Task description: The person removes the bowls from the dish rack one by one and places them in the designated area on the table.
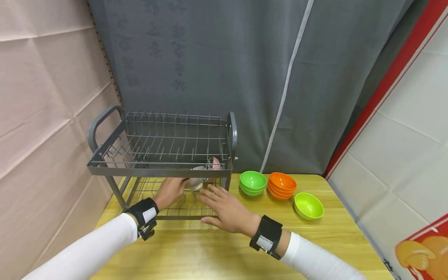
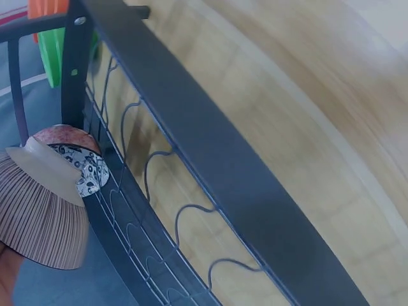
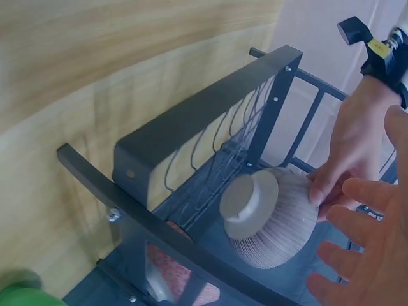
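My left hand [image 1: 170, 192] reaches into the lower tier of a grey two-tier dish rack [image 1: 157, 172] and pinches the rim of a finely striped bowl [image 3: 280, 223]. The bowl is tilted on its side, its pale foot facing the right wrist camera. Just beyond it, at the rack's right end, sit a pink bowl [image 2: 67, 136] and a bowl with a black-and-white pattern [image 2: 93, 172]. My right hand [image 1: 225, 208] hovers at the front right of the rack, its fingers spread and holding nothing. The rack's upper tier partly hides the striped bowl in the head view.
Right of the rack stand stacked green bowls [image 1: 252, 182], stacked orange bowls [image 1: 281, 186] and a single lime bowl [image 1: 308, 206] on the wooden table [image 1: 196, 252]. A grey curtain [image 1: 210, 58] hangs behind; a pale cloth wall [image 1: 45, 116] flanks the left.
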Demonstrator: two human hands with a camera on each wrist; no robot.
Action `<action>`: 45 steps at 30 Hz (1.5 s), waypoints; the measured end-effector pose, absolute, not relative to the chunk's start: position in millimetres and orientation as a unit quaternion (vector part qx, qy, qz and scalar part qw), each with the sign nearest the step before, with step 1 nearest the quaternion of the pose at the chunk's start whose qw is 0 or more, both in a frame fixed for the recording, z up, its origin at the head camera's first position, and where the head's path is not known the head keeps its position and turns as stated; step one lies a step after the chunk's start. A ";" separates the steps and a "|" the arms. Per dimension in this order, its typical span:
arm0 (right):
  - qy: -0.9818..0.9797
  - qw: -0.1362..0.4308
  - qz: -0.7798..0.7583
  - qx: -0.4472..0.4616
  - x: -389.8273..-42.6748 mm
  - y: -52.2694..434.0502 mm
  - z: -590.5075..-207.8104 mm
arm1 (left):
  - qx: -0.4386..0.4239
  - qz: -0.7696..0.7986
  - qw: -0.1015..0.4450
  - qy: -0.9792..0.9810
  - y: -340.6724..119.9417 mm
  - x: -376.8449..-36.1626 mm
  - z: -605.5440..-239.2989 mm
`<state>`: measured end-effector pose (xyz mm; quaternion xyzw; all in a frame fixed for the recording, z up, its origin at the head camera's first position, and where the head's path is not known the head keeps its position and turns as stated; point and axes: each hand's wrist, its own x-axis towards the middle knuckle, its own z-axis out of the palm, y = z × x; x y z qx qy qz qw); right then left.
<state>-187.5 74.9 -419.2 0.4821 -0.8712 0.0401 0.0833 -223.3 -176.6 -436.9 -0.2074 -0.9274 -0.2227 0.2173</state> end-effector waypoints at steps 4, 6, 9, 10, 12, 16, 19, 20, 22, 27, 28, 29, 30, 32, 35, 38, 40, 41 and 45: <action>-0.871 0.084 0.041 0.482 -188.8 74.6 -412.6 | -0.233 -0.193 0.176 -0.937 -180.5 -212.3 -432.8; -0.872 0.084 0.038 0.480 -188.9 74.8 -409.6 | -0.239 -0.180 0.165 -0.940 -181.6 -206.0 -431.5; -0.873 0.085 0.032 0.479 -188.7 74.9 -405.9 | -0.251 -0.161 0.173 -0.939 -183.4 -196.8 -430.2; -0.872 0.086 0.032 0.480 -188.6 74.8 -405.1 | -0.256 -0.151 0.180 -0.938 -183.9 -193.8 -429.9; -0.870 0.087 0.037 0.484 -188.2 74.4 -403.7 | -0.269 -0.128 0.195 -0.934 -184.7 -187.8 -429.3; -0.867 0.086 0.044 0.489 -186.3 72.9 -401.7 | -0.291 -0.100 0.194 -0.932 -185.0 -177.6 -428.1; -0.865 0.087 0.038 0.493 -184.8 71.3 -400.7 | -0.303 -0.097 0.185 -0.930 -184.2 -171.2 -426.1; -0.864 0.087 0.037 0.495 -184.5 70.7 -400.7 | -0.306 -0.099 0.182 -0.929 -183.7 -169.2 -425.5; -0.862 0.086 0.031 0.499 -184.2 69.5 -401.2 | -0.313 -0.095 0.176 -0.928 -183.1 -165.7 -424.7; -0.857 0.082 0.015 0.509 -183.9 67.3 -405.4 | -0.346 -0.061 0.182 -0.919 -182.3 -158.3 -424.1; -0.855 0.082 0.012 0.511 -183.8 67.0 -406.5 | -0.356 -0.053 0.191 -0.913 -182.4 -156.7 -424.0; -0.854 0.081 0.011 0.514 -183.5 66.9 -407.2 | -0.368 -0.048 0.202 -0.906 -182.3 -155.2 -424.3; -0.853 0.081 0.008 0.516 -183.0 66.9 -407.8 | -0.380 -0.047 0.214 -0.899 -182.1 -153.7 -424.5; -0.852 0.081 0.000 0.517 -182.3 67.6 -409.6 | -0.405 -0.048 0.238 -0.881 -181.3 -151.7 -426.4; -0.850 0.082 -0.008 0.520 -180.9 69.3 -411.0 | -0.436 -0.059 0.265 -0.858 -179.4 -149.7 -428.6; -0.848 0.089 -0.015 0.522 -180.6 71.5 -413.4 | -0.459 -0.071 0.276 -0.841 -177.1 -149.0 -429.9; -0.848 0.092 -0.018 0.522 -180.7 73.1 -414.8 | -0.470 -0.073 0.282 -0.833 -176.1 -148.2 -430.5; -0.848 0.090 -0.019 0.522 -180.8 73.7 -415.3 | -0.475 -0.072 0.285 -0.829 -175.8 -147.8 -431.0; -0.849 0.072 -0.010 0.523 -180.9 74.9 -417.7 | -0.485 -0.062 0.293 -0.822 -175.4 -145.2 -433.2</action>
